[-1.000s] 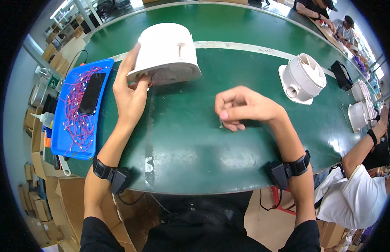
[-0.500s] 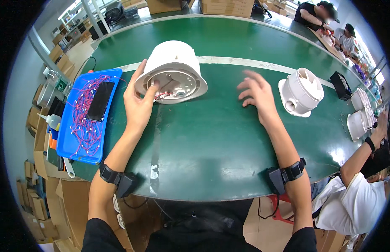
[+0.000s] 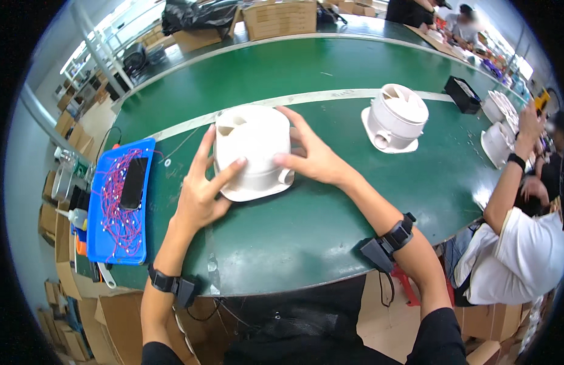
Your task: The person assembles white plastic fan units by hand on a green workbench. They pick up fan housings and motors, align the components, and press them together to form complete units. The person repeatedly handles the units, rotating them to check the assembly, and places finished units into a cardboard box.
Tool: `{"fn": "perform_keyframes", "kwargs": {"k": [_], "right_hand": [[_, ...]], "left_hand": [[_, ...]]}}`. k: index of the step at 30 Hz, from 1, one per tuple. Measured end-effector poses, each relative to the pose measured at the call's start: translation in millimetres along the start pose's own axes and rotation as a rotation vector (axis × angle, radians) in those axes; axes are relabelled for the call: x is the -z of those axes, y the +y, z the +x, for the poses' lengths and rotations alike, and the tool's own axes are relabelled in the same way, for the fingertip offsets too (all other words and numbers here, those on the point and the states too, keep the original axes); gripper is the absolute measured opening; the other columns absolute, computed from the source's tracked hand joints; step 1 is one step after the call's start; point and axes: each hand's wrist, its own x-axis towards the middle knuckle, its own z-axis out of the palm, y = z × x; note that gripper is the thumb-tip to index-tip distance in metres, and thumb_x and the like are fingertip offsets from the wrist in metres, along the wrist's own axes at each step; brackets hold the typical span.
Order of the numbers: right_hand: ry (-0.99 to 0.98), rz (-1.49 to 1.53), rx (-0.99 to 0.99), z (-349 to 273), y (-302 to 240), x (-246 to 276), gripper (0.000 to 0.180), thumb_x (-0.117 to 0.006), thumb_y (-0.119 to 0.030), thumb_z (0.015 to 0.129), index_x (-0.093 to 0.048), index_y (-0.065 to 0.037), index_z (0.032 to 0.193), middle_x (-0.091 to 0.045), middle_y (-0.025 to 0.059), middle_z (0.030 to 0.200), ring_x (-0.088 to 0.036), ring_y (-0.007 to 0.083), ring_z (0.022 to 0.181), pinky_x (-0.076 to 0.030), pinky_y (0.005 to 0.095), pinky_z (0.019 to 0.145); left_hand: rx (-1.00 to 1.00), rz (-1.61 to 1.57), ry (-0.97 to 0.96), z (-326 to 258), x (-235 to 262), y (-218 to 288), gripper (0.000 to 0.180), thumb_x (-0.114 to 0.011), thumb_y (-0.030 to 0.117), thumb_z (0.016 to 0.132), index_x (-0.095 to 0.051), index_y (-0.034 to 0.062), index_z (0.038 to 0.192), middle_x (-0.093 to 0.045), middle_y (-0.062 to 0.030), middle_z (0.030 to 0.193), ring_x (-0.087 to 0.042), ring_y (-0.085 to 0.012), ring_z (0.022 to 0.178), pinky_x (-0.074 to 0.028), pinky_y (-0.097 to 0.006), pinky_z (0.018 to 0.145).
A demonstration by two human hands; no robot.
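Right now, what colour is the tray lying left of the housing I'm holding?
Blue, seen in the head view: the tray holds red wires and a dark phone.

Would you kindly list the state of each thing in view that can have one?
White housing: flat on the table, held from both sides.
Left hand: open, fingers on housing.
Right hand: open, against housing.
Second housing: standing free, untouched.
Blue tray: holds red wires, a phone.
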Motion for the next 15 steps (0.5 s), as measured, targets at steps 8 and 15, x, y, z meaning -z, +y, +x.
{"fn": "perform_keyframes", "kwargs": {"k": [8, 15], "right_hand": [[-0.053, -0.814, 0.377, -8.4, -14.9, 4.0, 0.056, -0.081, -0.040, 0.068, -0.055, -0.011, 0.109, -0.033, 0.0290, 0.138, -0.045, 0.0477, 0.121, -0.041, 0.0442, 0.101], [-0.033, -0.879, 0.281, -99.4, -66.3, 7.7, 0.054, -0.079, -0.043, 0.064, -0.056, -0.011, 0.102, -0.041, 0.0274, 0.126, -0.052, 0.0472, 0.108, -0.048, 0.0491, 0.088]], "left_hand": [[0.122, -0.312, -0.106, -15.9, 0.3, 14.5, 0.073, -0.064, 0.012, 0.072, -0.040, 0.0118, 0.141, -0.021, -0.0266, 0.151, -0.036, -0.0437, 0.133, -0.050, -0.046, 0.093], [0.244, -0.204, -0.121, -29.7, 19.8, 43.5, 0.059, -0.058, 0.001, 0.075, -0.050, 0.0050, 0.133, -0.034, -0.0246, 0.145, -0.047, -0.0376, 0.124, -0.052, -0.041, 0.087]]}}
